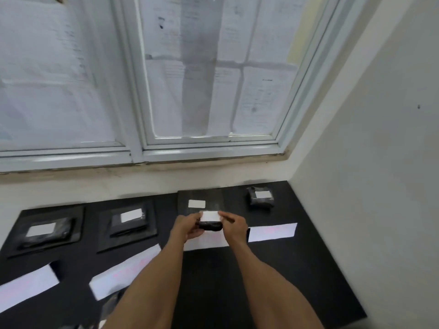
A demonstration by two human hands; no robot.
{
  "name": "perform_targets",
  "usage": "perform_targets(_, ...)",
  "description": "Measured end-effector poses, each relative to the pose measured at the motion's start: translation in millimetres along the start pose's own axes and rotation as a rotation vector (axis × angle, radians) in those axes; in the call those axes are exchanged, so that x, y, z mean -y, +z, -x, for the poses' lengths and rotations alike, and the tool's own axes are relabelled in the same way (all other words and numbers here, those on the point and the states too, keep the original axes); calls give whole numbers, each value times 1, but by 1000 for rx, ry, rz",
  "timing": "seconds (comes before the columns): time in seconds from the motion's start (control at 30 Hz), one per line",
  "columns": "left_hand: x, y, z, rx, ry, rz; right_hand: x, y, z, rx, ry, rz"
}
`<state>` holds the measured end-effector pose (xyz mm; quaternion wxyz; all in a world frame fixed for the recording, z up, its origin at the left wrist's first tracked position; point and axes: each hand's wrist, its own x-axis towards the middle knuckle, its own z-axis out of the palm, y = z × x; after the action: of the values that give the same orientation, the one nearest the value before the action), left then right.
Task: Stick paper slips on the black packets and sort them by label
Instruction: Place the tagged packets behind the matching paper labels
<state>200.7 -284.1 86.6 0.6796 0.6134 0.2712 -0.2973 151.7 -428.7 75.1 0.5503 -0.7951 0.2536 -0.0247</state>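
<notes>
My left hand (188,226) and my right hand (234,226) hold a small black packet (211,225) between them, above the black table. A white paper slip (210,216) lies on top of this packet, with fingertips of both hands at its ends. Behind it lies a flat black packet (201,198) with a white slip (196,203). A bundled black packet (260,197) with a slip sits at the back right. Two more slip-bearing packets lie at the left (45,230) and the centre left (129,220).
White label strips lie on the black table (297,269) in front of the packets, at the far left (26,287), centre left (126,273), under my hands (209,242) and at the right (272,232). A paper-covered window stands behind; a white wall bounds the right.
</notes>
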Motion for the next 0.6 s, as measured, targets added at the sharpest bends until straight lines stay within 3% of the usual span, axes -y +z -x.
perform_targets(0.37,-36,212,-100,-31,71,-282,-47,-132,-176,-107,162,-26)
perform_targets(0.4,-48,253,-137,-56,82,-324,-59,-148,-229,-121,182,-34)
perform_targets(0.6,-45,269,-156,-117,136,-460,-61,-153,-255,-105,180,29)
